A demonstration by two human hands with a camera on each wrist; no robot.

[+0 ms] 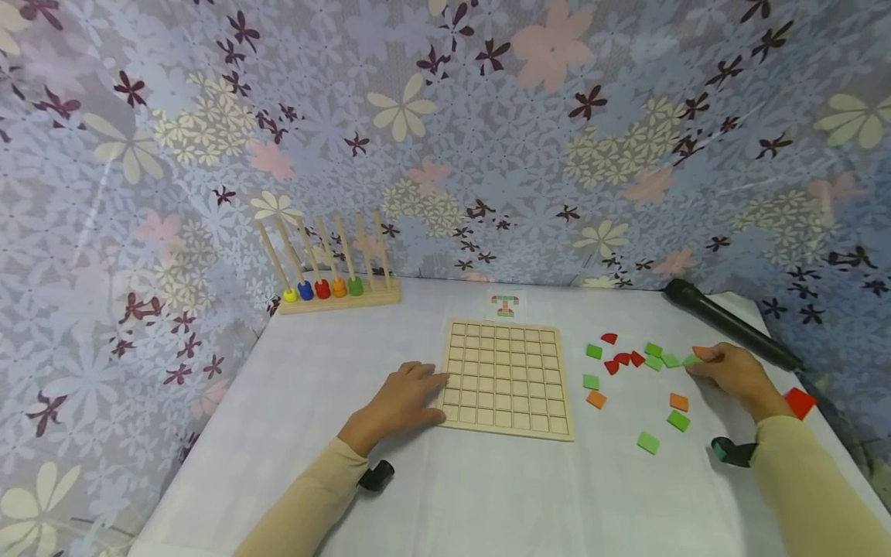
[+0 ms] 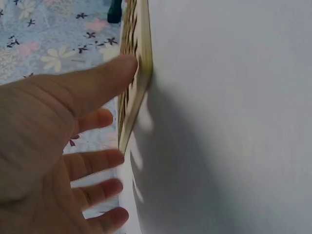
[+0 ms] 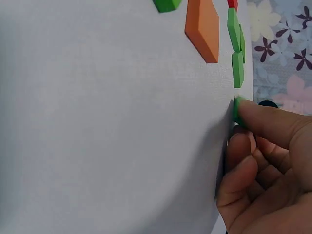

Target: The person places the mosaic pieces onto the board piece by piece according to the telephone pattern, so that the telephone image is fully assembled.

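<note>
Left hand (image 1: 398, 401) spread at grid board (image 1: 506, 379), right hand (image 1: 739, 381) pinching green tile (image 3: 237, 111); white tabletop (image 1: 501, 503), floral cloth (image 1: 445, 147) behind.

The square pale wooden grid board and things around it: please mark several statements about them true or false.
1. The left hand is at the left edge of the wooden grid board. True.
2. The right hand touches a flat green tile. True.
3. The board is filled. False: its compartments are all empty.
4. A white printed card lies on the board. False: the card lies beyond the board's far edge.
5. Red quarter-round pieces lie right of the board. True.
</note>
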